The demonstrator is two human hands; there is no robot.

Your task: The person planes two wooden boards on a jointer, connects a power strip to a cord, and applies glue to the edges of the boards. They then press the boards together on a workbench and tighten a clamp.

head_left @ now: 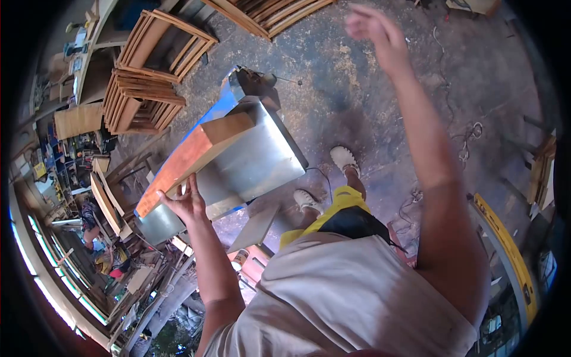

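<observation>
A thick reddish-brown wooden board [184,157] stands along a machine with a flat, shiny metal table [256,152] and a blue edge behind it. At the board's near end my left hand [185,201] grips it, thumb on one side and fingers on the other. My right hand [377,28] is raised far out over the floor, apart from the board and the machine. It is slightly blurred, with its fingers stretched out and nothing seen in them. The machine's far end carries a dark motor-like part [259,83].
Stacked wooden frames [143,98] stand beyond the machine, with more frames [267,18] at the top. Cables [449,101] lie on the stained concrete floor [321,53]. A yellow spirit level [505,250] is at the right. Another person [110,259] is at the far left among timber scraps.
</observation>
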